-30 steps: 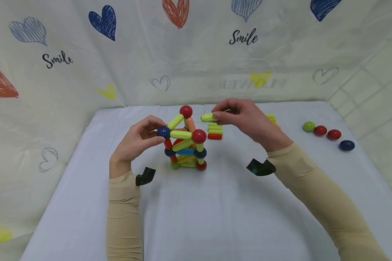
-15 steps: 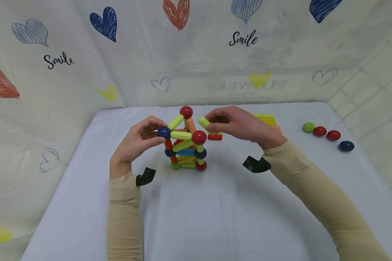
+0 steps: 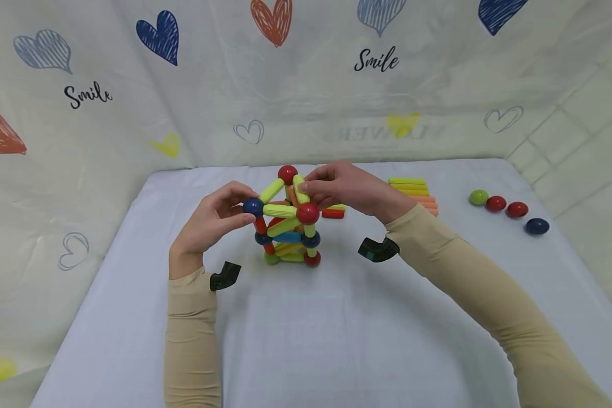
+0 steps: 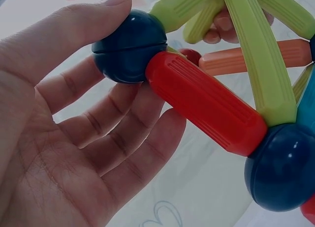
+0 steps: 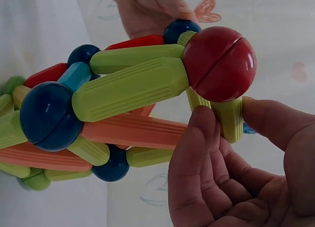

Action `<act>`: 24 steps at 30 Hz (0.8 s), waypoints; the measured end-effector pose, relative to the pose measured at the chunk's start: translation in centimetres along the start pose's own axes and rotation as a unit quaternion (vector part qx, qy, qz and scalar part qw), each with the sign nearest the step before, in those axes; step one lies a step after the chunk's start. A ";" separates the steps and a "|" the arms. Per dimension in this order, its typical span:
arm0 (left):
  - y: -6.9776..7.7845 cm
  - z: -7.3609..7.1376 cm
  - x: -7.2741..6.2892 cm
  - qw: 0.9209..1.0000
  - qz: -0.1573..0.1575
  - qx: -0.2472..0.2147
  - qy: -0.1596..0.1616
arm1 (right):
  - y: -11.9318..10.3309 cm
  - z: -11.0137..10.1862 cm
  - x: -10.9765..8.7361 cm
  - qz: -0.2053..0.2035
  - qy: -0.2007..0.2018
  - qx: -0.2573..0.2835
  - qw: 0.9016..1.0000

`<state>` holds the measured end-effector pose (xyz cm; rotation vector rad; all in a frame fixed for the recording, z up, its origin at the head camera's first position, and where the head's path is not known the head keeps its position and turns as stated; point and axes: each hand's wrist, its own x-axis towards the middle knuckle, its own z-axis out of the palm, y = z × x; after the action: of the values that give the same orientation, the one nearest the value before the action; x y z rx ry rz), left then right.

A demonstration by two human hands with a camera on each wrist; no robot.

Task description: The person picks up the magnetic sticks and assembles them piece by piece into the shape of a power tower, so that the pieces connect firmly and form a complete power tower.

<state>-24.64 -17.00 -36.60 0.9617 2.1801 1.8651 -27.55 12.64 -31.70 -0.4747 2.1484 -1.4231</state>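
A tower of coloured rods and balls [image 3: 280, 211] stands on the table, with red, blue and green balls at its joints. My left hand [image 3: 209, 221] pinches the dark blue ball [image 4: 129, 47] at its upper left corner, thumb on top and fingers below. A yellow-green rod [image 3: 300, 189] is pinched between the thumb and fingers of my right hand [image 3: 349, 190]. One end of that rod meets the upper right red ball [image 5: 221, 64]; its other end is near the top red ball [image 3: 288, 174]. Whether that far end touches, I cannot tell.
Behind the right forearm lie yellow and orange rods [image 3: 413, 194] side by side. A red rod [image 3: 333, 213] is partly hidden behind the tower. Several loose balls, such as the dark blue one [image 3: 537, 226], lie at the right. A printed cloth [image 3: 316, 85] hangs behind the table.
My right hand has moved left and brought the yellow-green rod against the tower, turning it from level to steep. The left hand still holds the blue ball in place.
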 end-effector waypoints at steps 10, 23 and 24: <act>0.0 -0.1 0.1 1.000 -0.002 -0.001 0.000 | 0.3 0.4 0.4 0.018 0.001 -0.004 1.000; 0.0 -0.1 -0.1 1.000 -0.005 -0.014 -0.006 | 6.5 2.1 -1.0 0.004 -0.101 -0.200 0.975; 0.1 -0.1 0.0 1.000 -0.003 -0.018 -0.011 | 7.1 2.7 -1.0 0.005 -0.105 -0.225 0.969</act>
<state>-24.61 -17.07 -36.51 0.9618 2.1273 1.8755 -25.19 13.94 -38.90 -0.7416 2.2854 -0.8248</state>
